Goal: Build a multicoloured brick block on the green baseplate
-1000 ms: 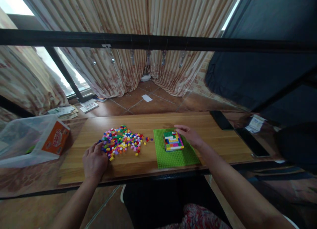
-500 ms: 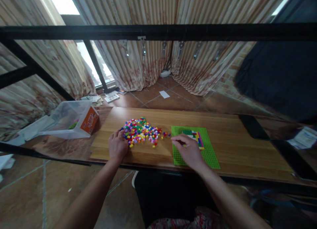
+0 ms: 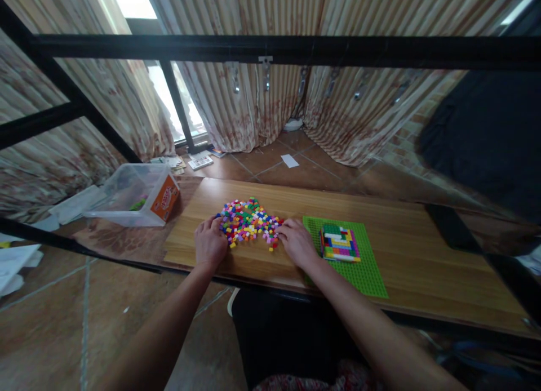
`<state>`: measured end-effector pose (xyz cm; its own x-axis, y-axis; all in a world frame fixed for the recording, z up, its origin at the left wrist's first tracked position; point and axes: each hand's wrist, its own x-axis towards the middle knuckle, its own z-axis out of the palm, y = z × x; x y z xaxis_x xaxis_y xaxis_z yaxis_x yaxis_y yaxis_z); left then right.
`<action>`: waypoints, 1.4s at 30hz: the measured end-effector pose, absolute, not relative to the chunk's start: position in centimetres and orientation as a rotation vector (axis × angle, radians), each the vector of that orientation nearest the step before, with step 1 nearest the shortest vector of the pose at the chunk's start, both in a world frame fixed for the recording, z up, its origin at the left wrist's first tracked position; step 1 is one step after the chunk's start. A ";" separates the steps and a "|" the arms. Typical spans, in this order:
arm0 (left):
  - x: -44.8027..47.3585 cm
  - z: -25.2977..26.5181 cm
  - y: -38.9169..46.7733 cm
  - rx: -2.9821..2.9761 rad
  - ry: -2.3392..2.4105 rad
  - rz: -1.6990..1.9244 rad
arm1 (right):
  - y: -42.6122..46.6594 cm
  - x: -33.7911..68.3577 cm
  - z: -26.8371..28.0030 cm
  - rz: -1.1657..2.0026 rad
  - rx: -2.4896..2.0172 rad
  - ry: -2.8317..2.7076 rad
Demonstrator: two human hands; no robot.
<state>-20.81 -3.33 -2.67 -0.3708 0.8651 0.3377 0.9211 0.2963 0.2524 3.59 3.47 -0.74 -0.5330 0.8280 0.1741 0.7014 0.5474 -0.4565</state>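
Note:
A loose pile of small multicoloured toy bricks (image 3: pixel 249 221) lies spread on the wooden board. My left hand (image 3: pixel 210 241) rests at the pile's left edge, its fingers loosely bent and apart, touching the outer bricks. At the opposite edge, my right hand (image 3: pixel 297 241) reaches in palm down, fingertips among the bricks and fingers slightly apart. No brick can be made out in either hand. Right of my right hand lies a green studded baseplate (image 3: pixel 367 275). A low block built from bricks (image 3: pixel 340 244), many colours in rows, sits on it.
The wooden board (image 3: pixel 422 267) is long and narrow. A clear plastic box (image 3: pixel 122 196) with an orange label and something green inside stands to the left. A dark flat object (image 3: pixel 450 227) lies at the right. A black metal bar (image 3: pixel 270 50) crosses ahead, before curtains (image 3: pixel 249 109).
My right hand has moved left from over the baseplate to the pile's right edge, uncovering the brick block. My left hand stays by the pile. The view has shifted slightly left.

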 end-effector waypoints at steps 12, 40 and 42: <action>-20.8 -2.5 -3.4 -1.673 -2.436 -0.635 | 3.2 3.7 -0.5 0.450 -1.235 -2.441; -21.6 -2.8 -3.0 -1.712 -2.343 -0.602 | 0.6 16.7 1.5 0.739 -1.437 -1.429; -21.6 -2.8 -3.0 -1.703 -2.332 -0.587 | 1.5 17.4 1.3 0.677 -1.512 -1.444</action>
<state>-21.62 -2.97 -2.79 -0.3193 0.8677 0.3808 0.9447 0.2596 0.2005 17.38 1.48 1.31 0.1644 0.9668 0.1957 0.4674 0.0984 -0.8785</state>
